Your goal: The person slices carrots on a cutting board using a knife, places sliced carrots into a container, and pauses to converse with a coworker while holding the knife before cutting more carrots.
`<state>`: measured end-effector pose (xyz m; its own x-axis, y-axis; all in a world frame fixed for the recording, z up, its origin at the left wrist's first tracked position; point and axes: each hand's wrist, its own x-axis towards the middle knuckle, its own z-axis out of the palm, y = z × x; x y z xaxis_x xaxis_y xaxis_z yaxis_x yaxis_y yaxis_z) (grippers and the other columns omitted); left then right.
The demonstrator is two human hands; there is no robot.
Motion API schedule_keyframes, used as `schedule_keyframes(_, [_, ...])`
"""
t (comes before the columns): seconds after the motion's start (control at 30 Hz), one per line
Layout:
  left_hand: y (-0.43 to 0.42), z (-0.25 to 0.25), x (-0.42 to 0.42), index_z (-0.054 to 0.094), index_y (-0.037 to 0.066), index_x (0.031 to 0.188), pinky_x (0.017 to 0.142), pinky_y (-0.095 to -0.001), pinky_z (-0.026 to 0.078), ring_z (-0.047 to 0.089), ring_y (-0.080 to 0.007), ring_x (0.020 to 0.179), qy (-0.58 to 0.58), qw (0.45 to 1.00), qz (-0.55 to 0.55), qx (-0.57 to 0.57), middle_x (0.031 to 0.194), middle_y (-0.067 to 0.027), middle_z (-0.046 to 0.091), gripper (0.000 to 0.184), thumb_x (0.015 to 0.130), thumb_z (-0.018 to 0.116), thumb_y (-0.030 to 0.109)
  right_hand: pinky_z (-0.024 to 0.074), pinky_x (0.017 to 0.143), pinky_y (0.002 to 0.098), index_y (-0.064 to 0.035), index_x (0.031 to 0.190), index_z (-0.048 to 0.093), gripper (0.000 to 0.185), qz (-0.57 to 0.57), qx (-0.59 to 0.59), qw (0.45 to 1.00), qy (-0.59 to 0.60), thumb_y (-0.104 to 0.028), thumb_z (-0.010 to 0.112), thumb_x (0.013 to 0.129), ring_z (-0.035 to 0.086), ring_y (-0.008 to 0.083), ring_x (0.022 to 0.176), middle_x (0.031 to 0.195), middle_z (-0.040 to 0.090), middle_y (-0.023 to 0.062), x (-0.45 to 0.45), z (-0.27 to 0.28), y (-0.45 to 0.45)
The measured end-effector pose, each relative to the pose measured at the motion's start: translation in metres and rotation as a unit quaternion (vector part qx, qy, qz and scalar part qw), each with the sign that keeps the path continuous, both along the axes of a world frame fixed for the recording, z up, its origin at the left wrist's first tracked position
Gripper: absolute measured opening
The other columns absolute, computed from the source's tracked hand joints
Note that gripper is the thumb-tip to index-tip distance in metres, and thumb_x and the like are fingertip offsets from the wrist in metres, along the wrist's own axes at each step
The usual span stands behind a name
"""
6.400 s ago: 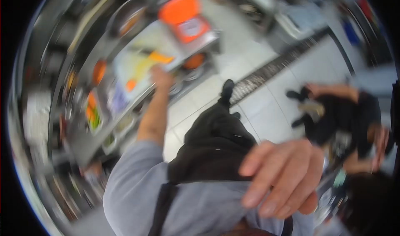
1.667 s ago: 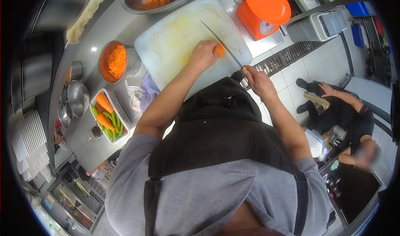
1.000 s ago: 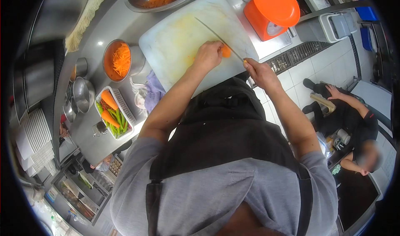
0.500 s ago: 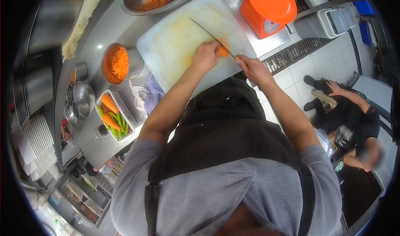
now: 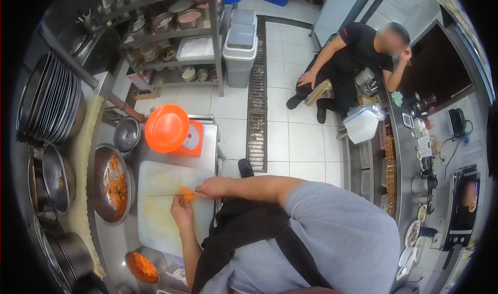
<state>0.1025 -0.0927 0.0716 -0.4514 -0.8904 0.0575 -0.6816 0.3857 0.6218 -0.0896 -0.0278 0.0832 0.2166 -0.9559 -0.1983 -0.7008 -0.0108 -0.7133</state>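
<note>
My right hand grips the handle of a knife. Its thin blade points left across the white cutting board. Below the blade, my left hand has its fingers bent against a small cut piece of carrot near the board's right side. Bits of orange lie by the blade. A steel bowl of shredded carrot stands beside the board's lower edge. Left of the board, a large steel basin holds orange shreds or peelings.
An orange kitchen scale stands just above the board, with an empty steel bowl beside it. Shelves with bowls and a grey bin are farther back. Another person sits across the tiled floor by a counter.
My view has swung to the right, bringing in the shelves and more of the seated person. The basket of carrots and green peppers has left view. Both hands remain at the carrot and knife.
</note>
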Motion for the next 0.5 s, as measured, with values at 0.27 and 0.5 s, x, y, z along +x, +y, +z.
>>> schedule_keyframes(0.27, [0.002, -0.005, 0.001, 0.065, -0.001, 0.09, 0.068, -0.0381, 0.052, 0.066, -0.0311, 0.07, -0.024, 0.999, 0.005, 0.037, 0.077, -0.0165, 0.067, 0.014, 0.08, 0.064, 0.008, 0.0493, 0.075, 0.0497, -0.0078, 0.102, 0.059, 0.033, -0.009, 0.014, 1.0, 0.009, -0.036, 0.043, 0.095, 0.063, 0.039, 0.082, 0.084, 0.065, 0.02, -0.001, 0.003, 0.014])
schedule_keyframes(0.5, [-0.008, -0.026, 0.002, 0.067, 0.0, 0.099, 0.068, -0.0379, 0.052, 0.067, -0.0306, 0.073, -0.048, 0.998, -0.01, 0.045, 0.082, -0.0178, 0.068, 0.024, 0.08, 0.065, 0.014, 0.0496, 0.074, 0.0496, -0.0076, 0.098, 0.059, 0.032, -0.018, -0.014, 1.0, -0.002, -0.036, 0.045, 0.094, 0.063, 0.0394, 0.081, 0.083, 0.065, 0.0194, -0.001, -0.013, 0.014])
